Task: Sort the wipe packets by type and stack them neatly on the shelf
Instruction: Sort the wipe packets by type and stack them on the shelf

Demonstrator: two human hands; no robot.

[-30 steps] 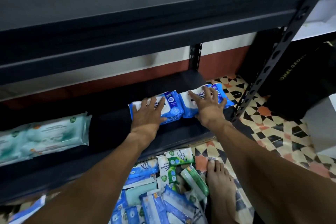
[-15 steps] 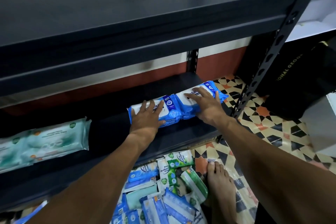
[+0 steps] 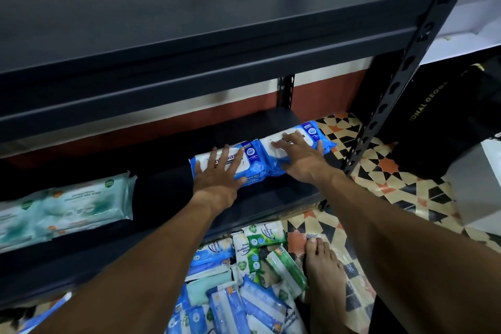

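Stock, lower shelf (image 3: 271, 198), right end: left blue packet (image 3: 252, 157) and right blue packet (image 3: 310, 130), side by side and touching. Left hand (image 3: 217, 171) lies flat on the former, right hand (image 3: 301, 160) flat on the latter; fingers straight and spread, clasping nothing, apparently pressing the pair level and into line. Pale green packets (image 3: 81, 203) occupy the shelf's left end, well apart, which keeps types separate. Mixed packets (image 3: 230, 301) lie heaped on the tiled floor (image 3: 393, 184) below the front edge, not yet sorted.
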